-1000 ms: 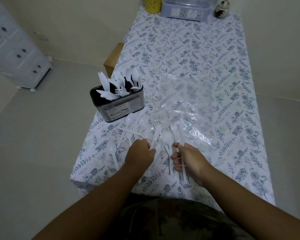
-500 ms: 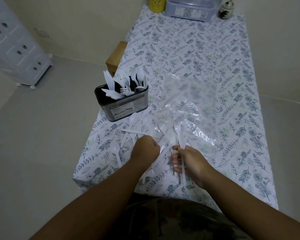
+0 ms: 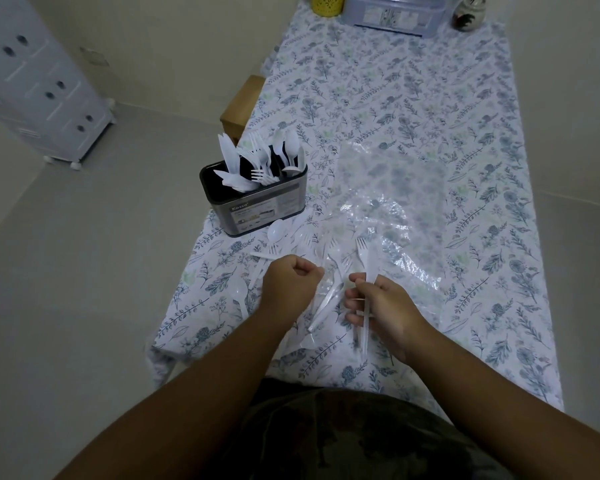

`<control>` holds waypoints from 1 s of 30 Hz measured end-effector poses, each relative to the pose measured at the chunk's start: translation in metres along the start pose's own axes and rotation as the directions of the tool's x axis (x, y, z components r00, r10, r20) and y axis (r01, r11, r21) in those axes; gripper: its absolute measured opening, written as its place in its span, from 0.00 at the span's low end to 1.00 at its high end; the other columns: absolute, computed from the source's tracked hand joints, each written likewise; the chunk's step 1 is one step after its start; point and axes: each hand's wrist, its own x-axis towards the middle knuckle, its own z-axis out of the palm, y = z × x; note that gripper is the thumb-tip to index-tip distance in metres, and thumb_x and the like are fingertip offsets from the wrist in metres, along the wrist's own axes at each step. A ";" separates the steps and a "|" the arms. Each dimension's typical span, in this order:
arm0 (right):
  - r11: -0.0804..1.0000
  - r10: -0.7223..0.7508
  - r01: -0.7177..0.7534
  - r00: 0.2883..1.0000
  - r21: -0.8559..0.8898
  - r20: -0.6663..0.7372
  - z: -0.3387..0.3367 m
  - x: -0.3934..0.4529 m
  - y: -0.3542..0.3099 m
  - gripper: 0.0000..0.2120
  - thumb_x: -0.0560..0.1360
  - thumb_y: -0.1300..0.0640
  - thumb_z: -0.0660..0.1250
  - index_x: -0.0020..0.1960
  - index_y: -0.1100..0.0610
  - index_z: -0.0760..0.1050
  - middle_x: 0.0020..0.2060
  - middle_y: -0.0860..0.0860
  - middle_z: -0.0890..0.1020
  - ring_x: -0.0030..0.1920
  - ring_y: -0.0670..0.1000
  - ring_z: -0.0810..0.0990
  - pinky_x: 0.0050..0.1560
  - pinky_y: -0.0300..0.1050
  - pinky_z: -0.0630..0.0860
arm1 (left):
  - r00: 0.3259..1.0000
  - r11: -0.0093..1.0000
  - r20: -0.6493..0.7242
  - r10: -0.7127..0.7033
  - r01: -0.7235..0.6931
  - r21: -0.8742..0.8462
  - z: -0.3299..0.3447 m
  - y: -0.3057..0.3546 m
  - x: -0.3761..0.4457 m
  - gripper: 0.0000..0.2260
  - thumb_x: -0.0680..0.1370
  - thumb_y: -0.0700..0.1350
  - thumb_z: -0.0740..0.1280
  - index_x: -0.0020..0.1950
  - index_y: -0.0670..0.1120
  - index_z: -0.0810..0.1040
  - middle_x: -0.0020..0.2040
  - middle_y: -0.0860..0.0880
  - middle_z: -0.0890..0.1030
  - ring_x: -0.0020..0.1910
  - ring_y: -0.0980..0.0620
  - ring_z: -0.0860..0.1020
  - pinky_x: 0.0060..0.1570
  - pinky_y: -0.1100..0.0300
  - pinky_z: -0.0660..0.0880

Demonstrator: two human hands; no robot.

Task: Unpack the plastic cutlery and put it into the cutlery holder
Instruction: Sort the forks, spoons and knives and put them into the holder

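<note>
Nearest us, the right hand (image 3: pixel 383 311) is closed around the handle of a white fork (image 3: pixel 363 271), tines pointing away. The left hand (image 3: pixel 290 285) is curled into a fist just left of it; we cannot tell whether it grips anything. Between the hands lies a wrapped utensil (image 3: pixel 326 303), tilted on the floral tablecloth (image 3: pixel 482 220). A loose spoon (image 3: pixel 239 296) lies left of the left hand, with more pieces scattered just beyond. Beyond the hands spreads a clear plastic bag (image 3: pixel 392 188). To the left, near the table edge, stands the cutlery holder (image 3: pixel 257 206) — already stuffed with white cutlery. Far back sit a yellow cup (image 3: pixel 327 3) and a plastic container (image 3: pixel 395 13).
</note>
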 end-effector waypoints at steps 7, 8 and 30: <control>0.999 0.032 -0.031 0.999 0.015 -0.007 -0.005 0.003 0.007 0.10 0.81 0.62 0.62 0.61 0.61 0.77 0.39 0.57 0.78 0.39 0.55 0.77 0.39 0.49 0.77 | 0.994 0.910 -0.002 0.105 -0.095 0.403 0.005 -0.013 0.004 0.06 0.77 0.50 0.70 0.44 0.49 0.76 0.38 0.53 0.80 0.38 0.55 0.78 0.35 0.60 0.74; 0.999 0.033 -0.033 0.999 0.002 -0.003 -0.006 0.004 0.008 0.10 0.81 0.62 0.62 0.61 0.60 0.77 0.39 0.56 0.78 0.39 0.54 0.77 0.41 0.49 0.77 | 0.995 0.896 0.013 0.097 -0.093 0.435 0.008 -0.013 0.004 0.08 0.77 0.51 0.70 0.41 0.49 0.76 0.36 0.52 0.79 0.36 0.54 0.78 0.35 0.59 0.75; 0.998 0.048 -0.047 0.999 -0.037 0.014 -0.008 0.000 0.010 0.09 0.82 0.61 0.63 0.59 0.60 0.79 0.40 0.55 0.81 0.38 0.52 0.80 0.46 0.50 0.83 | 0.971 0.746 0.130 0.199 -0.236 0.622 0.033 -0.009 0.007 0.10 0.78 0.53 0.66 0.51 0.47 0.76 0.46 0.49 0.78 0.44 0.48 0.78 0.40 0.55 0.74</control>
